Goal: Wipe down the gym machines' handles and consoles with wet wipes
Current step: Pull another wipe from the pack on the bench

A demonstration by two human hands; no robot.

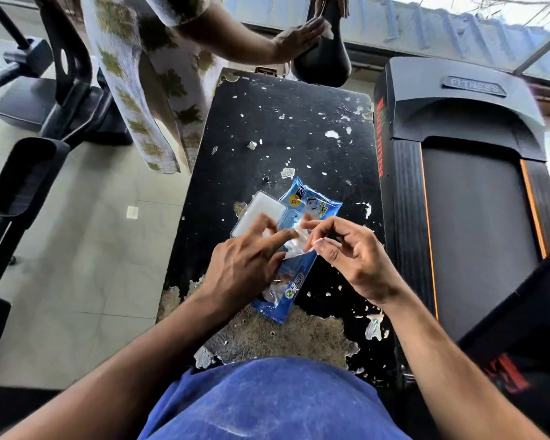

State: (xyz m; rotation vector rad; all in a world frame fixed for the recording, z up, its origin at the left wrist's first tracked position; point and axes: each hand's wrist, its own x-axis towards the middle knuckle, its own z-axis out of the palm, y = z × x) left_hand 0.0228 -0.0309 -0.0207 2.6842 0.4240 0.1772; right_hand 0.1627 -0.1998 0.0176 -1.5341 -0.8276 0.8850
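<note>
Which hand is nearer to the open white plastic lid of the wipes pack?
Left. The left hand has its fingers touching the open white plastic lid; the right hand is off to the lid's right, pinching a white wet wipe.

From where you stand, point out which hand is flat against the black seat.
The second person's hand at the top, reaching from a patterned sleeve, lies flat on the black seat. The wearer's left hand and right hand work the wipes pack.
</note>
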